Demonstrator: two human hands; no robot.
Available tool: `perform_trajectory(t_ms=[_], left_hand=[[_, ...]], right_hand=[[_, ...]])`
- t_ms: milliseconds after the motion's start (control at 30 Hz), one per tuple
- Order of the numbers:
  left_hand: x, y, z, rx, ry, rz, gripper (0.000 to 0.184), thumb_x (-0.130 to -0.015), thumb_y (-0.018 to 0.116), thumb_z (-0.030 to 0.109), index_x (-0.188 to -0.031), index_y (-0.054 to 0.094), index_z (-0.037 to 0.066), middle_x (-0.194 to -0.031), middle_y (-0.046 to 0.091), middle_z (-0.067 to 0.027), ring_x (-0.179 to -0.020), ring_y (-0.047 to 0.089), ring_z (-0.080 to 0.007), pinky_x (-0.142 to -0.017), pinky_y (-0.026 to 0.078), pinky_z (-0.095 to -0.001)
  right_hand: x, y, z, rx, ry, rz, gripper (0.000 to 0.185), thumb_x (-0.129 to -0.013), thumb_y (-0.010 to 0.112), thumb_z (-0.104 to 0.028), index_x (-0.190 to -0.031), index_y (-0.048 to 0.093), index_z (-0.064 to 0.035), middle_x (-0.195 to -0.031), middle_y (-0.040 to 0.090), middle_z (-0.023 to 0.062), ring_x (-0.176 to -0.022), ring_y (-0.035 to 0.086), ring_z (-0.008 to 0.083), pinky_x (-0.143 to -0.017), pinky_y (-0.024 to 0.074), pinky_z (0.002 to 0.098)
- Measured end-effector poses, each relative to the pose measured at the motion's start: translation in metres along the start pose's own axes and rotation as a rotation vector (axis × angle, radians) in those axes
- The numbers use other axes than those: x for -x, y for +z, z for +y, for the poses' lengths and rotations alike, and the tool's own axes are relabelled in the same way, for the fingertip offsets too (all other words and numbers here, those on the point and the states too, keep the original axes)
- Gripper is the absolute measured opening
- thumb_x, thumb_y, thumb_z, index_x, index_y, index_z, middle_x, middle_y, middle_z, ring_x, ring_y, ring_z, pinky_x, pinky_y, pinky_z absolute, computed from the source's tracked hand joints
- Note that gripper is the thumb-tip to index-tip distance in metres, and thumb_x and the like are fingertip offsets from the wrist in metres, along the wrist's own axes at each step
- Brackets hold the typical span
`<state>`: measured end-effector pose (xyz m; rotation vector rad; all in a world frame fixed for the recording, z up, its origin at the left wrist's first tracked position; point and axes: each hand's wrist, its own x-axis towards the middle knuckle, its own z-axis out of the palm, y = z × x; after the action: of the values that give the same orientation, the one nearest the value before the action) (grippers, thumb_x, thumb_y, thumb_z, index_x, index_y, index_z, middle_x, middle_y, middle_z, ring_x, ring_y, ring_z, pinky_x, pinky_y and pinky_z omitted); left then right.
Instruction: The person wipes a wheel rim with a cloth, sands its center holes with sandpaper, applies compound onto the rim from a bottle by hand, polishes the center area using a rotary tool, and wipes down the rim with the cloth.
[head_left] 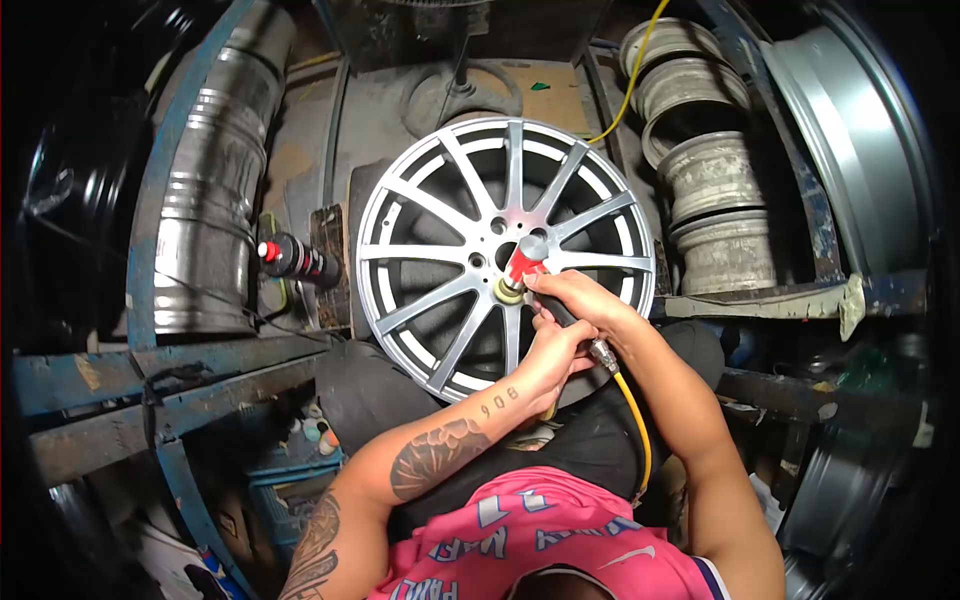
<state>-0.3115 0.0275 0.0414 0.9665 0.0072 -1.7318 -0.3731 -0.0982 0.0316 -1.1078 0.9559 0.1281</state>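
Note:
A silver multi-spoke car wheel rim (440,193) lies face up before me, close to my knees. Over its hub is a small red air sander (525,262) with a round pad (509,292) against the hub area near a bolt hole. My right hand (580,298) is closed round the sander's body and dark handle, thumb toward the head. Just below it, my left hand (558,350) wraps the rear of the handle, its fingers partly hidden. A yellow air hose (632,405) leaves the handle through a metal coupling (603,353).
Stacked metal rims stand on the left (205,210) and right (715,170) behind blue steel frames (165,220). A larger silver rim (850,150) is far right. A black bottle with a red cap (290,256) lies left of the wheel. A round handwheel (460,95) is behind it.

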Motion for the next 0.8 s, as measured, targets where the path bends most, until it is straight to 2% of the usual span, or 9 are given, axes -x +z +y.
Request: perform_trajectory(t_ms=[133, 267, 367, 433, 500, 567, 600, 700, 800], left_hand=[[0.001, -0.012, 0.010, -0.061, -0.012, 0.015, 0.026, -0.094, 0.062, 0.005, -0.119, 0.052, 0.008, -0.098, 0.068, -0.0052, -0.081, 0.069, -0.0140, -0.071, 0.057, -0.0301], [0.004, -0.011, 0.010, -0.013, -0.082, -0.004, 0.019, -0.096, 0.065, 0.010, -0.113, 0.058, 0.009, -0.096, 0.068, -0.0023, -0.077, 0.066, -0.0105, -0.065, 0.052, -0.0265], [0.002, -0.015, 0.008, -0.032, -0.066, -0.016, 0.020, -0.096, 0.065, 0.013, -0.114, 0.056, 0.009, -0.096, 0.068, -0.0017, -0.076, 0.064, -0.0094, -0.066, 0.051, -0.0259], [0.009, -0.007, 0.017, -0.084, -0.035, 0.128, 0.022, -0.096, 0.065, 0.013, -0.115, 0.054, 0.009, -0.096, 0.068, -0.0017, -0.076, 0.065, -0.0097, -0.065, 0.051, -0.0258], [0.008, -0.010, 0.015, -0.034, -0.066, 0.069, 0.024, -0.096, 0.066, 0.012, -0.115, 0.052, 0.009, -0.096, 0.068, -0.0021, -0.077, 0.066, -0.0105, -0.065, 0.052, -0.0261], [0.010, -0.011, 0.014, 0.020, -0.090, -0.017, 0.023, -0.096, 0.066, 0.012, -0.115, 0.052, 0.009, -0.096, 0.068, -0.0022, -0.078, 0.066, -0.0110, -0.065, 0.052, -0.0264], [0.012, -0.010, 0.013, 0.047, -0.101, -0.056, 0.023, -0.096, 0.065, 0.012, -0.115, 0.053, 0.009, -0.097, 0.069, -0.0025, -0.078, 0.067, -0.0115, -0.066, 0.052, -0.0267], [0.018, -0.006, 0.012, 0.081, -0.082, -0.070, 0.016, -0.097, 0.065, 0.011, -0.110, 0.059, 0.006, -0.097, 0.070, -0.0052, -0.081, 0.068, -0.0139, -0.070, 0.054, -0.0297], [0.004, -0.016, 0.005, 0.058, -0.087, -0.107, 0.029, -0.097, 0.064, 0.010, -0.122, 0.049, 0.009, -0.104, 0.067, -0.0065, -0.088, 0.068, -0.0186, -0.078, 0.056, -0.0356]], right_hand=[[-0.014, 0.009, 0.004, -0.138, 0.033, -0.007, 0.039, -0.098, 0.069, -0.042, -0.107, 0.068, -0.0039, -0.087, 0.063, 0.0034, -0.072, 0.057, 0.0116, -0.066, 0.0467, 0.0266], [-0.009, 0.017, -0.006, -0.201, 0.095, 0.000, 0.040, -0.095, 0.074, -0.042, -0.106, 0.066, -0.0048, -0.086, 0.064, 0.0040, -0.072, 0.058, 0.0123, -0.066, 0.0483, 0.0267], [-0.005, 0.022, -0.010, -0.267, 0.108, 0.051, 0.040, -0.093, 0.075, -0.042, -0.107, 0.065, -0.0057, -0.086, 0.064, 0.0042, -0.071, 0.057, 0.0122, -0.065, 0.0486, 0.0268], [-0.006, 0.027, -0.013, -0.231, 0.077, 0.092, 0.036, -0.097, 0.071, -0.042, -0.102, 0.068, -0.0060, -0.082, 0.066, 0.0032, -0.067, 0.061, 0.0102, -0.059, 0.0501, 0.0246], [-0.006, 0.029, -0.012, -0.218, 0.075, 0.066, 0.038, -0.097, 0.069, -0.043, -0.094, 0.069, -0.0050, -0.077, 0.065, 0.0028, -0.062, 0.059, 0.0108, -0.057, 0.0487, 0.0251], [-0.002, 0.021, -0.014, -0.090, 0.105, -0.003, 0.042, -0.096, 0.071, -0.042, -0.098, 0.066, -0.0007, -0.083, 0.064, 0.0060, -0.067, 0.060, 0.0147, -0.063, 0.0490, 0.0290], [0.007, 0.023, -0.024, 0.040, 0.142, 0.028, 0.045, -0.097, 0.070, -0.043, -0.092, 0.065, 0.0014, -0.079, 0.064, 0.0076, -0.066, 0.062, 0.0163, -0.063, 0.0500, 0.0297], [0.012, 0.017, -0.018, 0.175, -0.046, 0.055, 0.055, -0.096, 0.069, -0.049, -0.092, 0.070, 0.0055, -0.077, 0.066, 0.0067, -0.067, 0.060, 0.0135, -0.064, 0.0493, 0.0294], [0.008, 0.012, -0.011, 0.225, -0.201, 0.089, 0.057, -0.096, 0.069, -0.051, -0.100, 0.074, 0.0051, -0.080, 0.069, 0.0056, -0.074, 0.062, 0.0133, -0.069, 0.0508, 0.0306]])
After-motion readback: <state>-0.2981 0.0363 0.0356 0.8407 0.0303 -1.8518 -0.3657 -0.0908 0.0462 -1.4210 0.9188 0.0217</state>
